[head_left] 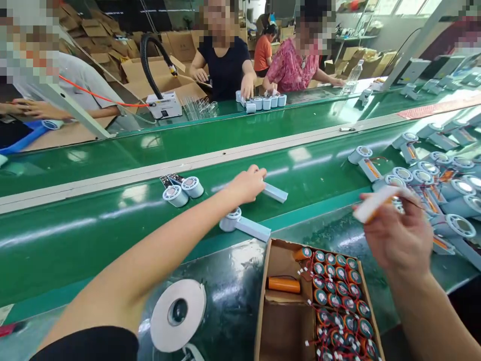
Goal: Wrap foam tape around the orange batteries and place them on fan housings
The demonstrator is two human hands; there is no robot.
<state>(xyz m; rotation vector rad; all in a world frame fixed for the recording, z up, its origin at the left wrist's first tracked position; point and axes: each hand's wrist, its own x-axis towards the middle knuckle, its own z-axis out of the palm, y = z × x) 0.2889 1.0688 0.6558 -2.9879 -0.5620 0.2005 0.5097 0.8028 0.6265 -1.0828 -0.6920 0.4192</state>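
My left hand (247, 184) reaches over the green belt, its fingers closed around the head of a light-blue housing (276, 192) whose handle sticks out to the right. Just below it, another light-blue housing (252, 228) with a round head lies at the belt's near edge. On the right, my right hand (400, 235) is raised with a battery (376, 203) between its fingers; a white strip covers its top, orange shows underneath, and motion blurs it. Below and between my hands, a cardboard box (266, 301) holds rows of orange batteries (340, 281) with red wires and white connectors.
A roll of white tape (160, 316) lies on the near table. Two round housings with circuit boards (176, 196) rest on the belt. Many housings with orange batteries (423, 176) crowd the right. Across the belt, co-workers (225, 60) handle parts near a white machine (165, 106).
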